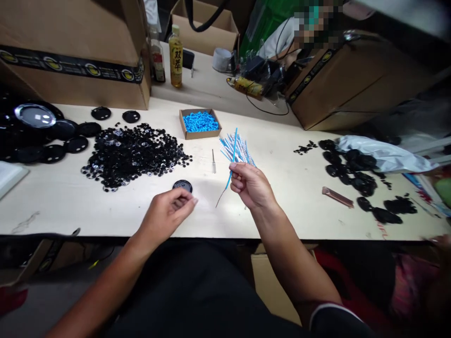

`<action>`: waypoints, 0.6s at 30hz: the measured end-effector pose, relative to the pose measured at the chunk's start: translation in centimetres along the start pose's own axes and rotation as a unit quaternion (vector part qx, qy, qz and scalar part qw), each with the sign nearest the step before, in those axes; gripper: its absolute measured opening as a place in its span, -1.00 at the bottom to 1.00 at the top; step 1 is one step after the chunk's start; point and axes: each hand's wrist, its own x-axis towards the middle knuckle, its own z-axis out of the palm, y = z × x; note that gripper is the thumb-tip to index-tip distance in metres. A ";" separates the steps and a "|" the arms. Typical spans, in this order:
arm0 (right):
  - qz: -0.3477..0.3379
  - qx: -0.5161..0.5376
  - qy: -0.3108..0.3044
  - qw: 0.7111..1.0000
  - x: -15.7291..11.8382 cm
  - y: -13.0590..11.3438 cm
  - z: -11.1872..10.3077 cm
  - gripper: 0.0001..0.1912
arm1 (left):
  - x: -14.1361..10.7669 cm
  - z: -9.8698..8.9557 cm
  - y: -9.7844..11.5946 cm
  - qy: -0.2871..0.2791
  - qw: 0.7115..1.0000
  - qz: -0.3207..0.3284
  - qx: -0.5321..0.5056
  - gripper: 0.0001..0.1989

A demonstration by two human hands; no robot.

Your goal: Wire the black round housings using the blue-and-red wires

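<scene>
Wire (pixel 235 148) is running almost upright through the view, its long axis leaning a little; the upper end is pointing away from the person and slightly right, while the lower end is pointing back toward the person and left; below the blue length, a thin brown tail (pixel 221 198) is bending off more sharply leftward, its tip showing against the bench (pixel 204 220).

The right hand (pixel 253 185) is gripping the wire, its thumb and forefinger pinching it below the middle of the blue length while the other fingers are curling into the palm; the longer blue part is rising beyond the pinch, and a short blue part plus the tail are emerging on the near side; the wire is showing a plain, bright blue surface, straight and slim, and the tail is looking darker and finer.

The left hand (pixel 169 211) is partly covering a black disc (pixel 182 185), its fingers curling in toward the thumb; the angle is hiding the fingertips somewhat, so one cannot tell whether they are holding anything.

Behind the wire, a bundle of blue and white strips (pixel 243 150) is lying on the bench; a slim tool (pixel 213 165) is lying to its left; farther off, a small cardboard box (pixel 203 134) is holding blue pieces (pixel 200 122); a heap of small black parts (pixel 134 155) is spreading leftward.
</scene>
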 end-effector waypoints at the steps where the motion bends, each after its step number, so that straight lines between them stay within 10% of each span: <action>1: 0.013 0.016 -0.014 1.000 -0.6 0.4 0.9 -0.61 | 0.3 0.4 0.6 -0.005 1.000 0.014 0.004 -0.74; 18: 0.076 0.070 -0.030 0.994 -2.6 3.5 3.9 -0.66 | 0.2 1.7 0.9 -0.079 0.956 -0.092 -0.267 -0.80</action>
